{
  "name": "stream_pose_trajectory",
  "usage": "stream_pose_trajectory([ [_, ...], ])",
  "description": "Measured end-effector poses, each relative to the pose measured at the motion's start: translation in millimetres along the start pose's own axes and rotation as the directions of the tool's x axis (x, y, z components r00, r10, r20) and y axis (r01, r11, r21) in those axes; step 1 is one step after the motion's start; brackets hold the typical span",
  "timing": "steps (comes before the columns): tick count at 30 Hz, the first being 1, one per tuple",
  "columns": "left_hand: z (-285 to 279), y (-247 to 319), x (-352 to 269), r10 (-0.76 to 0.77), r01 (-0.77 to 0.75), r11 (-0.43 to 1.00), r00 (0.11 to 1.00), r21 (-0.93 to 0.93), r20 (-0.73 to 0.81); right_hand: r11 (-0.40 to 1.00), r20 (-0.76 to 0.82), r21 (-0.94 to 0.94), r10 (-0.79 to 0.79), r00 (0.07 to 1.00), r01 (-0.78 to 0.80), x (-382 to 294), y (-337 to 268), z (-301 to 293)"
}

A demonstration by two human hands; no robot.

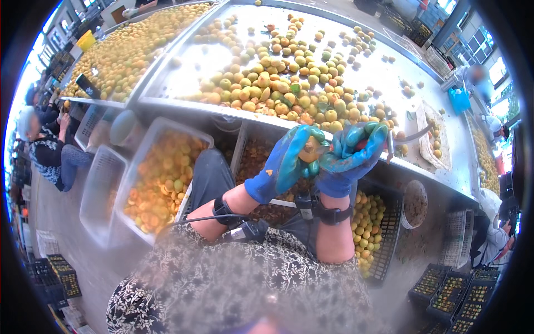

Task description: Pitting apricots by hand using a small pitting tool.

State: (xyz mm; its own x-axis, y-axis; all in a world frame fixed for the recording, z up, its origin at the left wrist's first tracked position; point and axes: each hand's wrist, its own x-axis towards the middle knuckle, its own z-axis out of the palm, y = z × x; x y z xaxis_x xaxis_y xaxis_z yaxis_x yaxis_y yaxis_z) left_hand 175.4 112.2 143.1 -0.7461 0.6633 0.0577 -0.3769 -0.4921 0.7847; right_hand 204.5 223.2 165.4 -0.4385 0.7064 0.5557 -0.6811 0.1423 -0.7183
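Note:
My left hand (285,160), in a blue glove with a green coated palm, grips a yellow-orange fruit (309,150) that looks like an apricot. Close beside it, my right hand (354,154) in a matching glove has its fingers curled round something reddish, mostly hidden; a short, narrow thing reaches from it to the fruit, too blurred to name. Both hands are over the near edge of a metal sorting table (167,89). Behind them lies a heap of similar fruits (292,89) with some green leaves.
A white crate of cut fruit (160,121) stands at the left below the table, a dark crate of whole fruit (390,246) at the right. Beyond it is a white bucket (415,204). A curved metal piece (417,134) juts near my right hand. A person (54,154) sits at far left.

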Motion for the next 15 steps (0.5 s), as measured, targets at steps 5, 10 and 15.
stream_pose_trajectory([
  [5,8.6,-3.2,-3.0,0.340,-0.304,0.878,0.940,0.370,-0.034,0.991,-0.016,0.114,-0.070,0.997,0.072,-3.5,-14.0,24.0],
  [10,13.0,1.0,-9.5,-0.050,0.054,0.998,0.993,0.034,-0.104,0.906,0.098,0.407,0.084,0.992,-0.117,0.5,-17.2,12.8],
  [15,-6.1,-26.0,-6.7,0.183,-0.119,0.913,0.974,0.390,-0.131,0.978,0.049,0.051,-0.203,0.978,0.200,-7.3,7.5,3.7],
])
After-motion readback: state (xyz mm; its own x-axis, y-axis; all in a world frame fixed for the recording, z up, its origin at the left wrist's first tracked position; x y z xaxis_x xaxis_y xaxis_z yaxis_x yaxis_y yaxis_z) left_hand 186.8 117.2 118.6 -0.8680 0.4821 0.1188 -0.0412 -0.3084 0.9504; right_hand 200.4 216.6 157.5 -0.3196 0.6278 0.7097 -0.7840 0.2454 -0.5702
